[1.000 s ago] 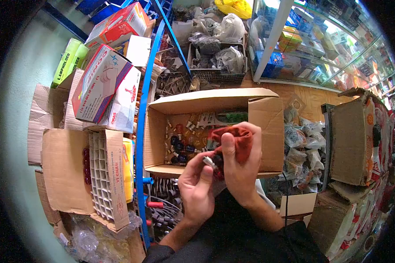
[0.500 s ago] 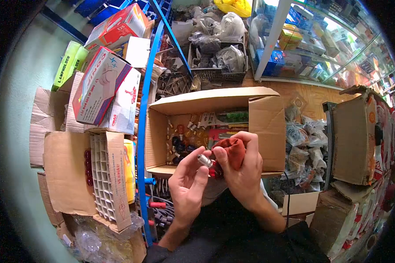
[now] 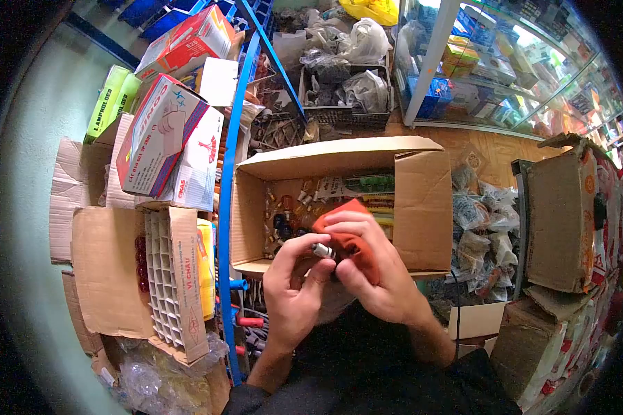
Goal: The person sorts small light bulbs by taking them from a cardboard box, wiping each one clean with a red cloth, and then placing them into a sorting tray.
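Between the fingers and thumb of my left hand (image 3: 291,290) is a small light bulb (image 3: 321,250), its silver metal base pointing up and to the left. The bulb's glass is mostly hidden by my fingers and the cloth. My right hand (image 3: 387,287) grips an orange-red cloth (image 3: 353,213), which is bunched against the bulb's glass end. Both hands are over the near edge of an open cardboard box (image 3: 422,207). Inside that box lie several small bulbs (image 3: 287,203) of different colours, and green items (image 3: 376,184) in a row.
At the left, a carton with a white divider grid (image 3: 163,283) stands beside a blue metal rack post (image 3: 232,207). Product boxes (image 3: 156,138) are stacked above it. A glass display case (image 3: 484,76) stands at the back right, with bagged parts (image 3: 488,221) below and cartons (image 3: 557,221) farther right.
My right hand has turned over the bulb, and the cloth now spreads upward, with a corner above my fingers. My left hand still holds the bulb in nearly the same place.
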Available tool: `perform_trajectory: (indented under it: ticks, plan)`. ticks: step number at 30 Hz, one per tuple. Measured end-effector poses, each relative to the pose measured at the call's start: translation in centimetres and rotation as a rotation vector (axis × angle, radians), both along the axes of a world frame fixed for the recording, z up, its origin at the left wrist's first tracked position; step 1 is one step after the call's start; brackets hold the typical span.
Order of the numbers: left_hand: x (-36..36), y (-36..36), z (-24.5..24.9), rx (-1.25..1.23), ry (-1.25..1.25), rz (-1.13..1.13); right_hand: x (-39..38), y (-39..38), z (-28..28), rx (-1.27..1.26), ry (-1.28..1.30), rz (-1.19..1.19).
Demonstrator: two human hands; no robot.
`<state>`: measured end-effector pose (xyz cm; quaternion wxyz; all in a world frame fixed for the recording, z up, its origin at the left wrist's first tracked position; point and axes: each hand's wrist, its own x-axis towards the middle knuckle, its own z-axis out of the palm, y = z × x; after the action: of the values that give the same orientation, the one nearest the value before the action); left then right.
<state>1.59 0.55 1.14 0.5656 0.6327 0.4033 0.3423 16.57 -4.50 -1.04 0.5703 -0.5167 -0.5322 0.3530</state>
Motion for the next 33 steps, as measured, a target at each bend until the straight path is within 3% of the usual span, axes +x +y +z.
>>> perform_trajectory:
  ticks: [6,9,13,14,17,22,27,29,33]
  plan:
    - [-0.1,1.3,-2.1,-0.132,-0.27,0.183,-0.8,-1.1,0.8,0.036,-0.206,0.046]
    - [-0.8,0.6,-1.9,-0.09,-0.131,0.068,-0.2,-0.8,0.5,0.045,-0.135,0.031]
    - [-0.7,0.5,-3.1,-0.166,-0.404,0.148,0.0,-1.0,0.6,0.064,0.051,0.152]
    - [-0.5,0.4,-3.1,-0.294,-0.542,0.161,-0.2,-1.3,0.8,0.023,0.062,0.181]
    - [0.1,-0.7,-3.7,-0.382,-0.57,0.272,-1.9,-1.6,0.4,0.03,0.052,0.083]
    - [0.1,-1.6,-3.5,-0.072,-0.347,0.255,-0.9,-1.8,-0.7,-0.075,0.355,0.236]
    - [-0.5,-0.8,-4.8,0.318,-0.238,0.157,-1.1,-2.5,0.5,-0.305,0.996,0.184]
    - [-0.4,-0.7,-4.4,0.282,-0.215,0.144,0.2,-2.3,-0.4,-0.304,1.038,0.318]
    - [0.2,-1.2,-3.7,0.263,-0.127,0.255,-0.4,-2.0,-0.7,-0.243,0.996,0.334]
